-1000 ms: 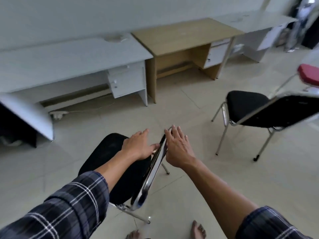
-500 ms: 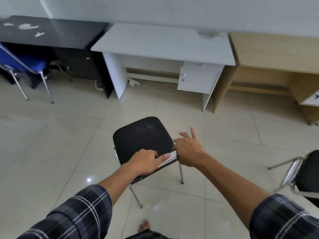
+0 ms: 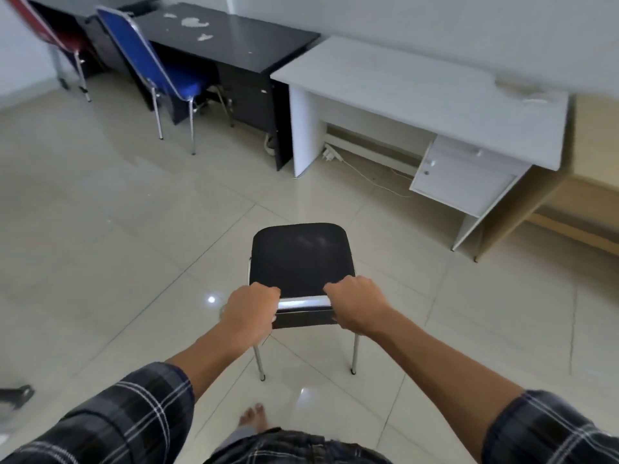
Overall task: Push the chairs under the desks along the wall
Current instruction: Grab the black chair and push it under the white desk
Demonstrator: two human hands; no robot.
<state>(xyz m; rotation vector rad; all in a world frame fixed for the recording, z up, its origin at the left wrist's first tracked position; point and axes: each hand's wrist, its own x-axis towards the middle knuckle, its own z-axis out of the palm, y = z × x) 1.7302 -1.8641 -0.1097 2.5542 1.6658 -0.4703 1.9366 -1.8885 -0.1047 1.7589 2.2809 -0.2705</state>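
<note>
Centrally, we clamp both hands, left (image 3: 249, 311) and right (image 3: 356, 304), on the chair (image 3: 299, 259) backrest; white desk (image 3: 418, 92) beyond.

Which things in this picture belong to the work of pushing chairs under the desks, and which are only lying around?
Part of the job:
- black chair, held by left hand and right hand
- white desk
- black desk
- blue chair
- red chair
- wooden desk

Just lying about:
- power strip and its cable
- white scraps on the black desk

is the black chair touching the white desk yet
Apart. The head view shows bare floor tile between the black chair and the white desk; both hands grip the chair's backrest rail.
</note>
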